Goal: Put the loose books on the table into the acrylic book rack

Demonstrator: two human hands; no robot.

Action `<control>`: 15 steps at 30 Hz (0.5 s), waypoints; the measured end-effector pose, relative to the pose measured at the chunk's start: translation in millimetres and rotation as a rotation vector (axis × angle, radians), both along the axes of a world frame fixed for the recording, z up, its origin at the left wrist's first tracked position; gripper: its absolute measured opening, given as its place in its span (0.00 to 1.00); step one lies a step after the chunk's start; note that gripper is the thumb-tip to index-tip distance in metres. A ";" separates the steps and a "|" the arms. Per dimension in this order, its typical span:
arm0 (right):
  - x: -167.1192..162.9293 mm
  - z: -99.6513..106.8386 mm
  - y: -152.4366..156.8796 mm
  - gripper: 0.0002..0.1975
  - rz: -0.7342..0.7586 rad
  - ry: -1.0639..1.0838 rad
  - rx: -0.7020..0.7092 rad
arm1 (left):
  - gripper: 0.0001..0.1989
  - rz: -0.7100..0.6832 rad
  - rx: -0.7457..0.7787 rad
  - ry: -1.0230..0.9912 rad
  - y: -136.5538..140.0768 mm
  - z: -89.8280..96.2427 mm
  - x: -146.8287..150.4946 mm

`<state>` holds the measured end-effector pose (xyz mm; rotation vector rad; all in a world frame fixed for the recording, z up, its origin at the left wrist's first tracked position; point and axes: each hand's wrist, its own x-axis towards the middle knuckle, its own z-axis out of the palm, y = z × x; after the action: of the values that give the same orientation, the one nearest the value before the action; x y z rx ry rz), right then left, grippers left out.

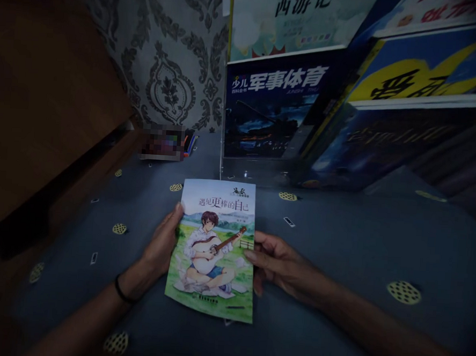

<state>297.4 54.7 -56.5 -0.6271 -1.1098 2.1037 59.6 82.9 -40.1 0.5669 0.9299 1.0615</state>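
Note:
A thin paperback book (217,252) is held between my two hands above the dark patterned cloth. Its cover faces me and shows a drawn figure sitting on grass with a guitar, with Chinese lettering above. My left hand (163,243) grips the book's left edge, the thumb at the edge and the other fingers hidden. A dark band circles the left wrist. On the right edge, my right hand (275,258) pinches the book, thumb on the cover and fingers partly behind it. The lower edge of the book curves slightly.
Behind the book stands a clear display rack (254,171) with several large books, among them a dark blue book (274,110) and a yellow-and-blue one (413,76). A small stack (163,144), partly blurred out, lies by the patterned wall (171,82). Brown wooden furniture (44,107) borders the left.

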 end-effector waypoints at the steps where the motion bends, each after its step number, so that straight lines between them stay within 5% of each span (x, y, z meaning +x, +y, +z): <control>1: -0.4 -0.2 0.2 0.21 0.003 0.005 0.006 | 0.23 -0.001 -0.001 0.005 0.2 -0.2 -0.6; 15: -4.2 2.2 1.4 0.24 -0.110 -0.093 0.085 | 0.28 0.059 0.017 0.050 0.8 0.5 -0.9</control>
<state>293.2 56.1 -54.3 -0.7346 -1.1821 1.9412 58.7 83.8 -39.6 0.5850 0.9877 1.1135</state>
